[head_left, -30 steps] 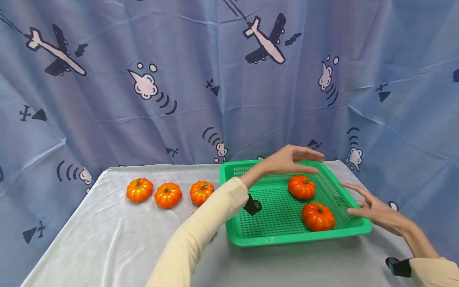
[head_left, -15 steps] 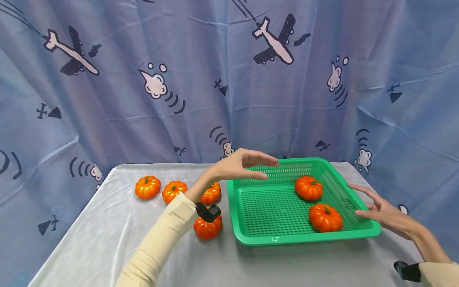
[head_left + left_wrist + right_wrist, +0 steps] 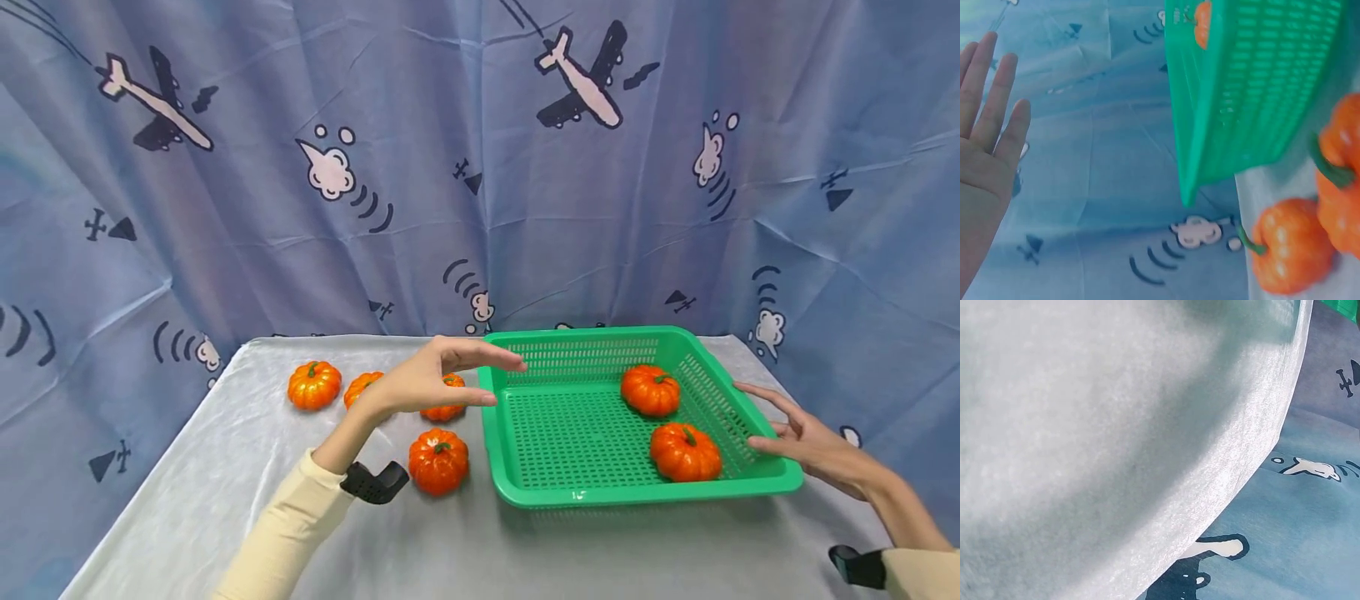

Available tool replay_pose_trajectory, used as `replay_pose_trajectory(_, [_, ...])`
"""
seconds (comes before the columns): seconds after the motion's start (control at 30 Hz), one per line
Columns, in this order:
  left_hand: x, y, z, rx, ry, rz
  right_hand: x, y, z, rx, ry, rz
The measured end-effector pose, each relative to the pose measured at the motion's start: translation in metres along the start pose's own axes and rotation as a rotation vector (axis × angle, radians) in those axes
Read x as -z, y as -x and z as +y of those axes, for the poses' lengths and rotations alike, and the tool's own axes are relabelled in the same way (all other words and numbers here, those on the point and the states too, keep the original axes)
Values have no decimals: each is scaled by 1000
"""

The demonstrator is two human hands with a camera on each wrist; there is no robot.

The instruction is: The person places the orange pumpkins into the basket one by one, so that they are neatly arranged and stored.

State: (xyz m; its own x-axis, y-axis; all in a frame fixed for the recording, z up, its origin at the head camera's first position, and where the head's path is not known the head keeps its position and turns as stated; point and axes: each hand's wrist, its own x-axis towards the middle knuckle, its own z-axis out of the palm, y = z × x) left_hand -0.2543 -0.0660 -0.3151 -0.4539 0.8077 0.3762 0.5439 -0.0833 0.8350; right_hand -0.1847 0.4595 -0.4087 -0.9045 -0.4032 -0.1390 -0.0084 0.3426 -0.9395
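Observation:
My left hand (image 3: 427, 377) hovers over the row of small orange pumpkins, thumb and fingers spread apart with nothing between them. In the left wrist view its palm (image 3: 982, 169) and straight fingers show at the left. It partly hides a middle pumpkin (image 3: 363, 386) and a pumpkin (image 3: 446, 402) beside the green basket (image 3: 573, 500). A redder pumpkin (image 3: 438, 462) sits nearer, left of the basket. Two pumpkins, one at the back (image 3: 650, 391) and one in front (image 3: 686, 452), lie inside at the right. My right hand (image 3: 813, 446) rests at the basket's right rim, thumb reaching over it.
Another pumpkin (image 3: 314, 385) stands at the far left of the white-covered table (image 3: 202, 475). Behind it hangs a blue curtain (image 3: 420, 167) with printed airplanes. The right wrist view shows mostly blurred white cloth (image 3: 1085, 425) and the table's edge.
My left hand has moved left from above the basket to over the pumpkins outside it, empty throughout. The right hand stays at the rim. The view has shifted slightly.

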Motion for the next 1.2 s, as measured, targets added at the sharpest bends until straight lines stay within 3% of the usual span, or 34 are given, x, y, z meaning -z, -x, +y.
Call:
replay_pose_trajectory(0.13, [5,23,1,69,-16,46,2,1,-1,-3,23,15])
replay_pose_trajectory(0.3, [13,57,-5,129,-123,109,2,4,-3,-40,89,63])
replay_pose_trajectory(0.57, [24,128,-14,148,-171,232,0,1,-1,-16,36,24])
replay_pose_trajectory(0.7, [22,150,-26,134,-146,287,1,0,-1,-31,37,32])
replay_pose_trajectory(0.9, [17,152,-59,144,-107,336,0,0,2,-2,-23,-9])
replay_pose_trajectory(1.07, [15,140,-85,123,-90,393,-2,1,2,8,-27,-5])
replay_pose_trajectory(1.2, [10,126,-100,143,-97,378,-1,0,1,-3,-6,16])
